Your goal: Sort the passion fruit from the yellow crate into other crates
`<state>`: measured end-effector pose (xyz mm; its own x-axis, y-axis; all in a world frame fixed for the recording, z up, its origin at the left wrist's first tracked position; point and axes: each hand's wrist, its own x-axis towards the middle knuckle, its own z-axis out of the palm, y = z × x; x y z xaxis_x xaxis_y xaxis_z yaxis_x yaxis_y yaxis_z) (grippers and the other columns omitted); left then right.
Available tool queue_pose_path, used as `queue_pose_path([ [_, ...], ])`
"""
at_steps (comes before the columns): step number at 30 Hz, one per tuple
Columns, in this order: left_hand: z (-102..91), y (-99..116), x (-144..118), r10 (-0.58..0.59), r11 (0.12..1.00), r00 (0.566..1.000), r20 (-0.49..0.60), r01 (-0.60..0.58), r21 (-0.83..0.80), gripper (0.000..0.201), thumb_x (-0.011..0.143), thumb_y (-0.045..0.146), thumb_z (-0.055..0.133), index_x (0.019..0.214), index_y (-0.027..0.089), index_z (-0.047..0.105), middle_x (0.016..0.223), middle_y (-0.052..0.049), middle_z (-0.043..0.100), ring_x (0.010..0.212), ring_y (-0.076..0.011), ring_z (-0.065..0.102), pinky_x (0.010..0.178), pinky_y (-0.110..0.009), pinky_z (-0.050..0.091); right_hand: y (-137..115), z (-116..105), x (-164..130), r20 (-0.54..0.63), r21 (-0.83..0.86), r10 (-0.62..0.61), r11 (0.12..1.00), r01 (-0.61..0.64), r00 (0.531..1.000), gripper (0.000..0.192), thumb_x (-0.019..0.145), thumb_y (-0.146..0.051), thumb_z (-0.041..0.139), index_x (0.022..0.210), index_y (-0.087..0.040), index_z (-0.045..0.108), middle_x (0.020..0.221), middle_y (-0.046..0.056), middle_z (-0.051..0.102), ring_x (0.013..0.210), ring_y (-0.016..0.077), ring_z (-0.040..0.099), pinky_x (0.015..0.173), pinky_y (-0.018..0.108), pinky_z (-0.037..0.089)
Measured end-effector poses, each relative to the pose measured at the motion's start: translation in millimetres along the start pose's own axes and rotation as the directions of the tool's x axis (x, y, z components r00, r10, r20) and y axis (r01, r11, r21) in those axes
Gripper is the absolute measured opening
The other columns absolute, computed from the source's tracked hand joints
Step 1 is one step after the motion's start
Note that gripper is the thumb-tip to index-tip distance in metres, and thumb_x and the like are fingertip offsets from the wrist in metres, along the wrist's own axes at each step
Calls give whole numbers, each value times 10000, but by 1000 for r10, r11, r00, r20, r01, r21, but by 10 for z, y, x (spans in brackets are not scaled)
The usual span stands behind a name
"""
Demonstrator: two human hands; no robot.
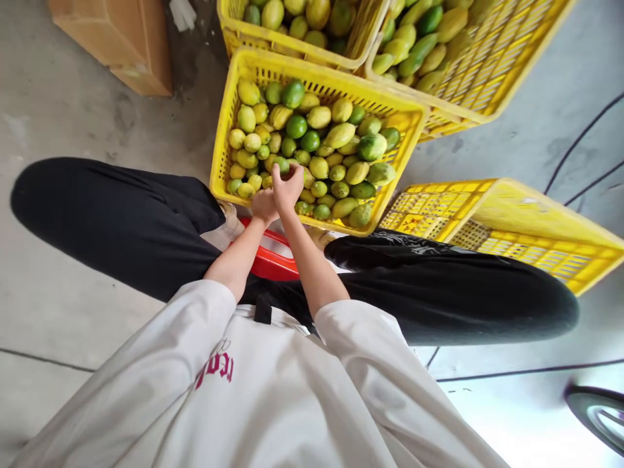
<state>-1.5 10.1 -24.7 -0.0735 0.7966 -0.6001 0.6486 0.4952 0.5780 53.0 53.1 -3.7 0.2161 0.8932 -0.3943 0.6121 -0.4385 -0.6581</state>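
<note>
Beyond a red object (273, 266), the partly hidden left hand (264, 205) and loosely curled right hand (288, 187) overlap at a yellow crate's (331, 83) near edge; whether either holds anything cannot be told. Yellow-green fruit (319, 117) lies inside; filled crates (287, 40) stand behind.

The person (235, 262) I'm watching wears the one camera on their head, facing steeply down and forward: white shirt (302, 390) close at the near side, fruit-filled crate (222, 130) farther off, and a wide sweep of floor (97, 123) to left and right.
</note>
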Motion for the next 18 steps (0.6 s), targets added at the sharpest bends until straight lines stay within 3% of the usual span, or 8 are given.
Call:
queue_pose_path([
  [4,-46,58,-54,28,987,993,-112,-9,162,413,1006,354,660,1348,129,607,1299,-257,740,1277,-404,700,1087,-477,492,20,-210,18,-21,244,111,964,-103,994,344,1065,-291,521,1369,-133,548,1316,134,686,1220,195,694,1089,316,536],
  [7,-87,101,-100,27,988,971,-238,11,154,515,952,444,769,1351,196,556,1389,-190,720,1326,-339,676,1102,-415,496,-20,-444,55,69,492,167,852,-179,984,235,1057,-269,504,1264,-182,573,1222,63,703,1133,157,699,1035,274,562],
  [9,-128,133,-101,-13,999,947,-321,29,43,535,914,423,831,1312,218,538,1420,-151,699,1337,-283,657,1114,-367,488,-57,-594,60,139,613,196,753,-239,971,216,1075,-308,437,1198,-211,585,1139,27,704,1065,146,695,976,272,592],
  [11,-195,182,-78,-88,985,917,-390,21,-171,522,894,345,866,1271,224,525,1423,-108,679,1313,-208,647,1113,-304,482,-99,-728,37,175,682,196,683,-263,965,256,1079,-401,409,1171,-242,586,1089,16,707,1040,158,695,924,302,620],
  [14,-373,307,-52,-220,847,891,-398,-28,-530,385,980,313,787,1246,227,522,1365,-27,678,1242,-120,644,1060,-244,502,-171,-927,-50,211,826,94,515,-229,973,347,1010,-600,463,1056,-279,587,1092,45,732,1079,211,706,908,395,643],
  [16,-542,421,-102,-228,742,912,-341,-64,-667,286,1036,369,714,1226,252,535,1319,16,698,1218,-122,655,971,-243,537,-215,-1070,-131,211,914,-31,359,-187,977,400,916,-690,522,945,-296,588,1134,65,746,1087,245,702,901,438,644],
  [18,-727,550,-249,-154,620,955,-253,-106,-778,297,997,358,757,1198,282,552,1305,25,722,1236,-163,673,886,-258,563,-247,-1217,-219,170,956,-124,260,-133,978,378,827,-681,591,919,-316,616,1158,59,753,1040,257,692,819,428,644],
])
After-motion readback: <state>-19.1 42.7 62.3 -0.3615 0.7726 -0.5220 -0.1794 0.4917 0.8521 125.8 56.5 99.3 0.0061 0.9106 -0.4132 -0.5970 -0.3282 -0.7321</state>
